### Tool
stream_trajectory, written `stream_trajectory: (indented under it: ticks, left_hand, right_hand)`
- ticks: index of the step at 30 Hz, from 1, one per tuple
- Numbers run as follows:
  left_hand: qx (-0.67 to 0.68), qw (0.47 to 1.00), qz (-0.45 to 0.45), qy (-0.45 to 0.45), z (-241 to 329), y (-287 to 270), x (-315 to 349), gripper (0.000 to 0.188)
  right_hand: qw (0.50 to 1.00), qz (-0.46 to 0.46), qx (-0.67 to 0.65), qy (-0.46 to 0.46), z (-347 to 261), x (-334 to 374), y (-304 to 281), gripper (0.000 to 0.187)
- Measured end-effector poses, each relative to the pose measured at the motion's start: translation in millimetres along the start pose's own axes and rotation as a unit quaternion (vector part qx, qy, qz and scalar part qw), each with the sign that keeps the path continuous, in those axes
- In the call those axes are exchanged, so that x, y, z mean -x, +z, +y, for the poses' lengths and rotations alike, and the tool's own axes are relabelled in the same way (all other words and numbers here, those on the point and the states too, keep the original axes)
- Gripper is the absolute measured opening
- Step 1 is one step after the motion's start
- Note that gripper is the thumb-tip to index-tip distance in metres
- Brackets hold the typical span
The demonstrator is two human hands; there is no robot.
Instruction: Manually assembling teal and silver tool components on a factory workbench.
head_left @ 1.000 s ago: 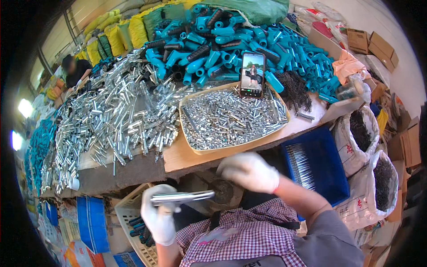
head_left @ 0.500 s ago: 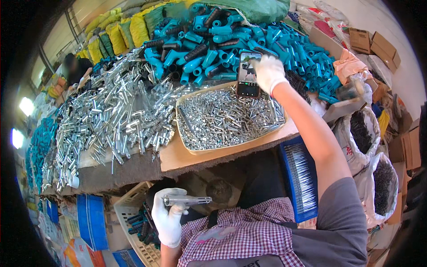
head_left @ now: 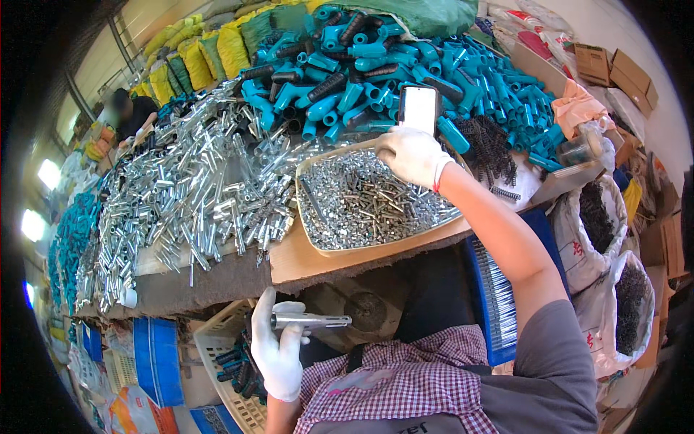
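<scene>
My left hand, in a white glove, holds a silver metal tube with a slotted end pointing right, above my lap. My right hand, also gloved, is closed with its fingers curled. It hangs over the far side of a shallow tray full of small metal pins and bits, in front of an upright phone with a bright white screen. The phone's lower end is hidden behind this hand. Whether the fingers touch the phone or pinch anything is hidden.
Metal tubes lie heaped on the table's left. Teal handles are piled behind. Black springs lie right of the phone. A blue crate of metal rods and white sacks stand at right. Another person is at far left.
My right hand has come down from the phone's screen toward the tray, its fingers curling in. The screen has turned from a picture to white. My left hand keeps the tube.
</scene>
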State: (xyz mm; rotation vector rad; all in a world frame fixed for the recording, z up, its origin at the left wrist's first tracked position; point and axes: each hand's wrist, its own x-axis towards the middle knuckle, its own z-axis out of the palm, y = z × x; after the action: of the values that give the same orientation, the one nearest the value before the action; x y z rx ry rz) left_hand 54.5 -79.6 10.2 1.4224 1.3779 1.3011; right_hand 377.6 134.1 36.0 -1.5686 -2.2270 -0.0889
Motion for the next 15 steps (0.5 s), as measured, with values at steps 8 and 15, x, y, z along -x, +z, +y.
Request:
stream_trajectory:
  ticks: [8, 15]
  left_hand:
    - [0.010, 1.000, -0.003, -0.027, -12.4, -10.0, -1.2, 0.054]
    - [-0.015, 1.000, 0.016, -0.015, -14.3, -15.3, 0.3, 0.055]
  right_hand:
    - [0.997, -0.079, 0.015, -0.003, -39.6, -43.0, 22.4, 0.025]
    - [0.994, -0.081, 0.052, -0.043, -82.3, -67.6, 45.2, 0.029]
